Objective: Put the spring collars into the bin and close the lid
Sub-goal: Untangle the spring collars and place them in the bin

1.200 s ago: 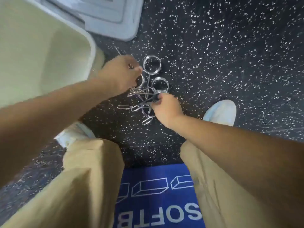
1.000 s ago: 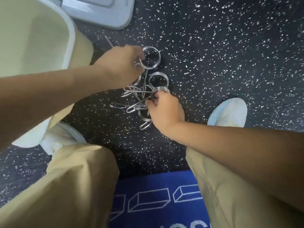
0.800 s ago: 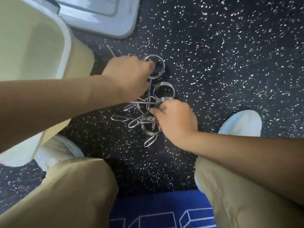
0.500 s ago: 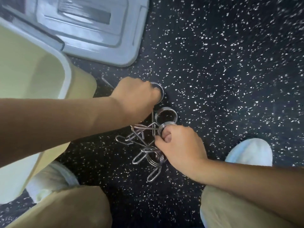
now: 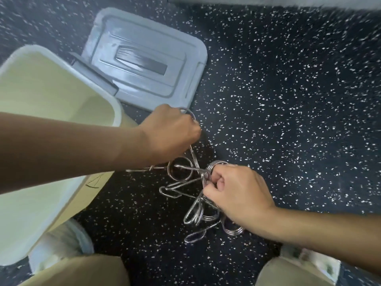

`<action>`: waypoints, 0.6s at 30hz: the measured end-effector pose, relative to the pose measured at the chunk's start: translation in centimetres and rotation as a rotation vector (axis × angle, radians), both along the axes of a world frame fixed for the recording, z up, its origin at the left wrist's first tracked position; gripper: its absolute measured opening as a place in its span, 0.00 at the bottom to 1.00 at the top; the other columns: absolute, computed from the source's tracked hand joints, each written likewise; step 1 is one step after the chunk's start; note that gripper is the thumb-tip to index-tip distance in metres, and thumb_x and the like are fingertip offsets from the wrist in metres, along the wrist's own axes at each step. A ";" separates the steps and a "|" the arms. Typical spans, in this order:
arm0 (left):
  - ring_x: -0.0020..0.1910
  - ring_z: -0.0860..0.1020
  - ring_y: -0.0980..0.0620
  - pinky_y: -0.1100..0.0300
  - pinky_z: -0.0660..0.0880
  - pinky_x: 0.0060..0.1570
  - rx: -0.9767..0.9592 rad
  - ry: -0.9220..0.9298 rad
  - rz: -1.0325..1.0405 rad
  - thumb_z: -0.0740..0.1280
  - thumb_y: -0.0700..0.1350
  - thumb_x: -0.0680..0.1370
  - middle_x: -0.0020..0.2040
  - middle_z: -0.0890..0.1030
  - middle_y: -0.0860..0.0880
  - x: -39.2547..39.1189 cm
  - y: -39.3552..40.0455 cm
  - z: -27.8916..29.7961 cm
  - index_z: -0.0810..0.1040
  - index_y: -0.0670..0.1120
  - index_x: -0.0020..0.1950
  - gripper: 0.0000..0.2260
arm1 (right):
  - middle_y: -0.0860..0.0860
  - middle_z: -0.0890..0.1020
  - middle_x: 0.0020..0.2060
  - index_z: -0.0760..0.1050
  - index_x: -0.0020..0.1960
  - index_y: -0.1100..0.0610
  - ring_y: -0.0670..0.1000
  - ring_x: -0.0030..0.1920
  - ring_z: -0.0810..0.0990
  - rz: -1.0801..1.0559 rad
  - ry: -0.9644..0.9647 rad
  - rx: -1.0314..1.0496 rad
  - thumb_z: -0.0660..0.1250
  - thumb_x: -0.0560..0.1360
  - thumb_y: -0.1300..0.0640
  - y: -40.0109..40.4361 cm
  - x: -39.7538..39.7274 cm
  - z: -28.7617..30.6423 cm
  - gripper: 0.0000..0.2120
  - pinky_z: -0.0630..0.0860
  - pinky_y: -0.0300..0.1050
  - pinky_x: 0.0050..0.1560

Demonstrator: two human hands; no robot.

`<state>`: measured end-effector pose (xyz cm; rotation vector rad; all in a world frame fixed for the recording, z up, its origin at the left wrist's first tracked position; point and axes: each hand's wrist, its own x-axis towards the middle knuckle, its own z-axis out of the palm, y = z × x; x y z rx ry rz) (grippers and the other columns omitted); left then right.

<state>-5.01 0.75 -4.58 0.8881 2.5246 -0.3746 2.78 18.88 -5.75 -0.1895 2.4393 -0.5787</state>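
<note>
Several shiny steel spring collars (image 5: 186, 183) lie tangled on the dark speckled floor in front of me. My left hand (image 5: 168, 134) is closed around one collar, whose ring shows just past my knuckles. My right hand (image 5: 235, 193) grips another collar by its coil, with more collars bunched under the palm. The pale cream bin (image 5: 49, 100) stands open at the left, beside my left forearm. Its grey lid (image 5: 144, 60) lies flat on the floor behind the bin.
My two light shoes (image 5: 61, 242) and tan trouser legs (image 5: 82, 271) frame the lower edge. The dark speckled floor (image 5: 288, 100) stretches to the right. A pale wall base runs along the top right.
The view has tilted up, so the lid and bin now show more fully. Both hands have closed on collars and the tangle has shifted and lifted slightly.
</note>
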 end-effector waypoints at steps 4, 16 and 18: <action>0.34 0.74 0.43 0.55 0.67 0.33 0.018 0.077 0.117 0.62 0.42 0.79 0.31 0.69 0.47 -0.7 0.0 2.9 0.78 0.43 0.51 0.07 | 0.45 0.73 0.27 0.72 0.35 0.50 0.43 0.30 0.71 0.038 0.081 -0.055 0.68 0.72 0.49 1.4 -1.7 1.7 0.10 0.66 0.39 0.31; 0.22 0.61 0.51 0.61 0.54 0.24 0.224 0.219 0.273 0.62 0.50 0.75 0.27 0.71 0.49 1.1 -3.6 9.9 0.75 0.45 0.40 0.09 | 0.41 0.71 0.35 0.71 0.46 0.46 0.45 0.31 0.72 0.282 0.333 -0.320 0.68 0.78 0.59 4.0 -3.4 5.8 0.09 0.69 0.41 0.30; 0.20 0.62 0.50 0.63 0.55 0.23 0.257 0.233 0.284 0.63 0.50 0.73 0.24 0.68 0.50 1.8 -5.3 11.2 0.74 0.46 0.36 0.10 | 0.42 0.72 0.37 0.69 0.45 0.45 0.47 0.32 0.74 0.281 0.286 -0.326 0.68 0.79 0.57 3.4 -3.5 5.8 0.10 0.72 0.46 0.32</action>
